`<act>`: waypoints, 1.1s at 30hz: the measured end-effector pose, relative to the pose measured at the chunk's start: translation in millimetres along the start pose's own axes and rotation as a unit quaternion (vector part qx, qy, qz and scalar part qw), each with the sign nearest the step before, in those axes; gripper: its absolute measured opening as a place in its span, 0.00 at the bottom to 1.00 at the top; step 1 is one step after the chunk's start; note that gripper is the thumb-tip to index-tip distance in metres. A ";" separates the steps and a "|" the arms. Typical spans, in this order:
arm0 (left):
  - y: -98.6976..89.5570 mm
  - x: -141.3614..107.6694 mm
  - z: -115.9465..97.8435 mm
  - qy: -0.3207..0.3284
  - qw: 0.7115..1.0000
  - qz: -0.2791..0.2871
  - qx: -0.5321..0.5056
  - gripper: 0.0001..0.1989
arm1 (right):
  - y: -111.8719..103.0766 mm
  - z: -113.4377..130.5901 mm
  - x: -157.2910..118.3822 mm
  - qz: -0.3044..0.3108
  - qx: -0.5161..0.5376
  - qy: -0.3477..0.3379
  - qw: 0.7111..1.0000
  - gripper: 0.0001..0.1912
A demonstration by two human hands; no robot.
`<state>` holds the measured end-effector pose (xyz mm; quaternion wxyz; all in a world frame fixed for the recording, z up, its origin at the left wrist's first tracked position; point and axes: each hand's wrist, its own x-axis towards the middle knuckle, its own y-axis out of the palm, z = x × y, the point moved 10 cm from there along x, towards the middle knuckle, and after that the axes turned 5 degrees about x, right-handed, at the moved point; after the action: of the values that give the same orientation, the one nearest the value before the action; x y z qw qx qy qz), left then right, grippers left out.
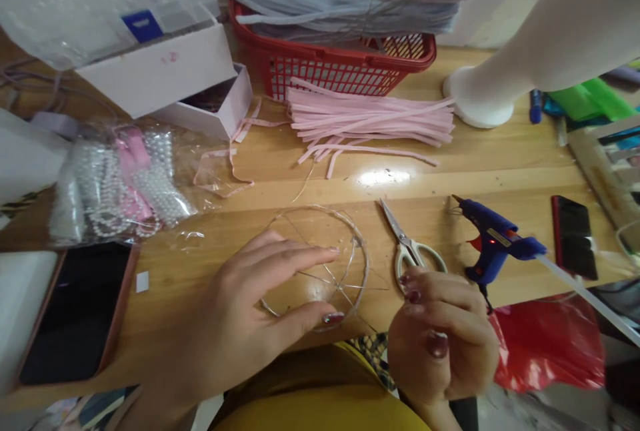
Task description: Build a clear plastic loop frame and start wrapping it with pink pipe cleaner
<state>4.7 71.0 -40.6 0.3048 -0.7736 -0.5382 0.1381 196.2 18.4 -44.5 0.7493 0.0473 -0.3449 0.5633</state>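
Observation:
A round wire frame with thin wires crossing inside its ring lies on the wooden table near the front edge. My left hand is over its left side, fingers stretched and thumb apart, hiding part of the ring. Beyond the curled fingers of my right hand lie scissors with pale handles, the blades slightly parted. My right hand is closed and overlaps one handle loop in view; whatever may be in its fingers is hidden.
A blue glue gun with a lit red light lies at right, beside a phone. Pink pipe cleaners lie before a red basket. Bagged pearl strings and another phone are at left. A white stand rises behind.

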 end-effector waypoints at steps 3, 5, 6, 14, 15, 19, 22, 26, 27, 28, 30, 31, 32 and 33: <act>0.2 0.0 -0.8 -0.001 1.000 0.001 0.006 0.19 | 0.1 15.1 8.0 -0.073 0.045 -0.051 0.995 0.08; -0.4 -0.2 -1.5 0.001 1.000 -0.003 0.012 0.19 | 3.1 16.7 8.8 -0.074 0.045 -0.061 0.994 0.09; -0.7 -0.3 -1.9 0.003 1.000 -0.004 0.014 0.19 | 3.7 16.6 8.4 -0.071 0.038 -0.063 0.995 0.10; 0.6 0.7 -2.3 -0.001 1.000 0.002 0.009 0.18 | 14.0 14.5 6.6 0.008 0.007 -0.038 0.999 0.11; 0.2 1.1 -2.7 -0.001 1.000 0.001 0.008 0.17 | 16.2 14.5 6.6 0.018 0.011 -0.036 0.999 0.11; -1.4 1.8 -4.1 -0.001 1.000 -0.004 0.014 0.17 | 22.3 15.7 6.5 0.044 0.040 -0.037 0.998 0.10; -0.9 1.0 -3.1 -0.005 1.000 -0.004 0.022 0.17 | 23.6 15.0 6.6 0.055 0.055 -0.034 0.996 0.09; -1.2 -0.5 -1.4 -0.010 1.000 -0.007 0.022 0.18 | 23.9 14.2 6.2 0.069 0.052 -0.034 0.996 0.08; -1.2 -0.5 -1.6 -0.009 1.000 -0.007 0.023 0.17 | 23.6 14.0 6.0 0.071 0.050 -0.034 0.996 0.08; -1.3 -0.3 -2.1 -0.007 1.000 -0.007 0.023 0.17 | 23.3 13.6 5.9 0.071 0.048 -0.034 0.996 0.08; -1.8 0.2 -3.6 -0.002 1.000 -0.009 0.022 0.17 | 23.2 13.1 5.5 0.072 0.045 -0.034 0.996 0.08; -2.0 0.6 -4.0 -0.001 1.000 -0.010 0.022 0.17 | 22.9 12.9 5.4 0.072 0.044 -0.033 0.996 0.08; -2.0 0.8 -4.4 -0.001 1.000 -0.011 0.021 0.17 | 22.9 12.9 5.1 0.073 0.041 -0.034 0.996 0.08; -1.8 0.9 -4.4 -0.002 1.000 -0.011 0.020 0.17 | 22.9 13.0 4.9 0.074 0.038 -0.035 0.996 0.08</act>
<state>6.1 70.8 -36.0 0.3205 -0.7610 -0.5446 0.1468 170.8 24.7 -39.2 0.6908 0.0702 -0.3519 0.6277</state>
